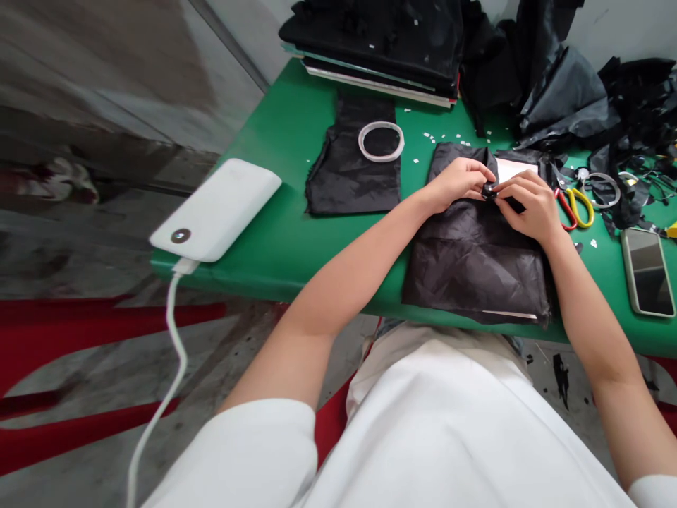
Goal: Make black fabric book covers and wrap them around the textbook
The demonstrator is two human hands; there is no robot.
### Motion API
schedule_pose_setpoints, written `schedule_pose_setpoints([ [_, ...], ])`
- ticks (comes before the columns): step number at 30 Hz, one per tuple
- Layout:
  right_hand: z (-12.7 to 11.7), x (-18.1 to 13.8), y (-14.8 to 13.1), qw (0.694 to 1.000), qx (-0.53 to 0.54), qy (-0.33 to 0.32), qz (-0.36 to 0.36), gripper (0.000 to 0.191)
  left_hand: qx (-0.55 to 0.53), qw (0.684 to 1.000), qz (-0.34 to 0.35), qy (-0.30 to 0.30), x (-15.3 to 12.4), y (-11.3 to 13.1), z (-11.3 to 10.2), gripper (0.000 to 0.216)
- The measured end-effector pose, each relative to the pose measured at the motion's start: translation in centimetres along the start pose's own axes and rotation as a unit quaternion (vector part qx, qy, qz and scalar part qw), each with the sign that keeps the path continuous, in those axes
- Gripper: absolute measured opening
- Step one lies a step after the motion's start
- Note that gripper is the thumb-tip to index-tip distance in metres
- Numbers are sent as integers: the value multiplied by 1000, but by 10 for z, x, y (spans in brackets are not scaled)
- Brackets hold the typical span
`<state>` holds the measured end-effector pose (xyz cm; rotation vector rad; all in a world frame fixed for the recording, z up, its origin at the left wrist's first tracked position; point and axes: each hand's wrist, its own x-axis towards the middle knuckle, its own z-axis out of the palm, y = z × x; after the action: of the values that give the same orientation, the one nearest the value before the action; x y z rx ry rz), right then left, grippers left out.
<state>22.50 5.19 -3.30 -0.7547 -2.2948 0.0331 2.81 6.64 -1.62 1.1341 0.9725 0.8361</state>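
Black thin cloth [476, 257] lies folded around a flat board near the table's front edge; a pale strip of the board [510, 169] shows. My left hand [460, 185] pinches a small bunched bit of the black cloth at its upper part. Close against it, the fingertips of my right hand [532, 203] close on the same bunch. Exactly what lies between the fingertips is too small to make out. Right of my right hand are scissors with red and yellow handles [582, 208].
A white roll of tape [381, 142] rests on another black cloth piece [354, 180]. A white power bank [216, 210] with a cable sits at the left edge, a phone [648, 271] at the right. Stacked black-covered boards [375, 42] and black scraps [565, 99] are at the back of the green table [275, 240].
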Motion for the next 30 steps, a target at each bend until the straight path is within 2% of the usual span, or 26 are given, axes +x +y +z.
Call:
schedule_pose_setpoints([
  [4,-1,0,-1,1000,-9,-14,16,13,21,999,34,2,3,-6,-1,15],
  [9,-2,1,-1,997,-27,-43,53,17,21,999,39,-21,6,-11,-4,18],
  [22,13,6,8,989,-62,-69,112,16,5,996,61,-66,8,-14,-9,29],
  [30,18,5,14,990,-39,-67,116,11,3,998,52,-38,6,-12,-5,30],
])
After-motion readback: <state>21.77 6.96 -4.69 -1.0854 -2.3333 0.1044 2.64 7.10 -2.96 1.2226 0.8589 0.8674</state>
